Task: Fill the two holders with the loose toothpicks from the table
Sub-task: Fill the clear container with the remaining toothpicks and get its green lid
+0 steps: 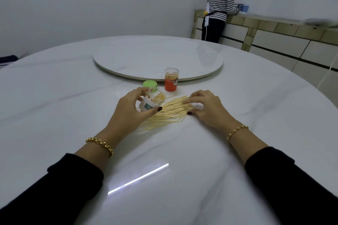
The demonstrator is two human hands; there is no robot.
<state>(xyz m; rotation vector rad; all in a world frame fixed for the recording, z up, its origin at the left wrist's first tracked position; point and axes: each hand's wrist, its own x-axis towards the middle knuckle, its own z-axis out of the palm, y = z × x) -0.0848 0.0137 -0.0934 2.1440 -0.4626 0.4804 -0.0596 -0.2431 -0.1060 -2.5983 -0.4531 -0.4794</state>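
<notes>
Clear holder in hand, pile alongside.
My left grip (128,110) is closed round the tilted clear holder (152,101), mouth toward the loose toothpicks (166,114) on the counter (73,97) just right of it; they run near-left to far-right under my right grip (204,106), the nearer one, pinch unconfirmed.
</notes>
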